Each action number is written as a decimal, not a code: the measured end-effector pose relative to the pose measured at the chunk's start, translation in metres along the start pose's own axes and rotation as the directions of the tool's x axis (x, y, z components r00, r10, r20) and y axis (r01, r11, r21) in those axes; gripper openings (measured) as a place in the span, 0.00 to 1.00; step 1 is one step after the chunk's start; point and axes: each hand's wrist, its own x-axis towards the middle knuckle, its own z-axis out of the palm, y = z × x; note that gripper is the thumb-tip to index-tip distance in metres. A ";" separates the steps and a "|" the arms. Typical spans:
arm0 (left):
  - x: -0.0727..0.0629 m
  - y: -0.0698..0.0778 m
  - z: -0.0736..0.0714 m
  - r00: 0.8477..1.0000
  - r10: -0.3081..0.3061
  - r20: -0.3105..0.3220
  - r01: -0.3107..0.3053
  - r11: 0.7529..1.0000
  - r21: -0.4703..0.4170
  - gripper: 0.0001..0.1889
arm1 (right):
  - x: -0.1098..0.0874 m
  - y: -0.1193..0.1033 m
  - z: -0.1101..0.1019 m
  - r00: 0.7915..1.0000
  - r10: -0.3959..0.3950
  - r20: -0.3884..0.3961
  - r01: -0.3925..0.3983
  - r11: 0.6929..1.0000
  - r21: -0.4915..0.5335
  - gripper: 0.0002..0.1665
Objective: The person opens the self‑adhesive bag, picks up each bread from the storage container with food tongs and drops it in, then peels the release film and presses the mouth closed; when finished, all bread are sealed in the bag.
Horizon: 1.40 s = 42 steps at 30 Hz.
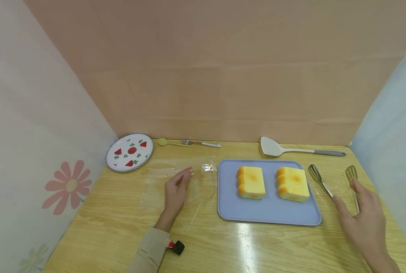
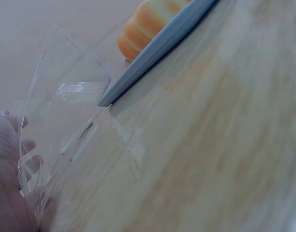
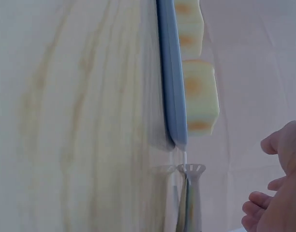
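Note:
A clear plastic bag (image 1: 203, 182) lies left of the blue tray (image 1: 269, 218), and my left hand (image 1: 176, 191) pinches its edge between thumb and fingers. In the left wrist view the bag (image 2: 80, 89) stands partly raised from the table, its mouth near the fingers. My right hand (image 1: 365, 218) is spread over a pair of metal tongs (image 1: 322, 184) at the right of the tray. The right wrist view shows a gap between that hand (image 3: 278, 188) and the tongs (image 3: 192, 193). Two bread loaves (image 1: 252, 182) with browned edges sit on the tray.
Behind the tray lies a white spatula (image 1: 271, 147) with a grey handle. A fork (image 1: 206, 144) and a yellow spoon (image 1: 163, 141) lie along the back. Plates (image 1: 121, 163) with a watermelon pattern are stacked at the back left. Cloth-covered walls (image 1: 223, 94) enclose the table.

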 end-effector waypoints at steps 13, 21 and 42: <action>0.000 -0.001 0.000 1.000 0.021 -0.005 -0.021 1.000 0.009 0.12 | 0.002 0.039 -0.006 0.965 0.201 0.166 -0.175 0.972 -0.160 0.63; 0.000 0.001 0.001 0.999 0.032 -0.003 -0.032 0.999 0.009 0.12 | 0.005 0.052 -0.004 0.909 0.294 0.295 -0.240 0.949 -0.206 0.72; 0.000 -0.001 0.000 0.999 0.035 -0.005 -0.035 0.999 -0.003 0.11 | 0.021 0.069 -0.005 0.922 0.223 0.318 -0.107 0.933 -0.345 0.55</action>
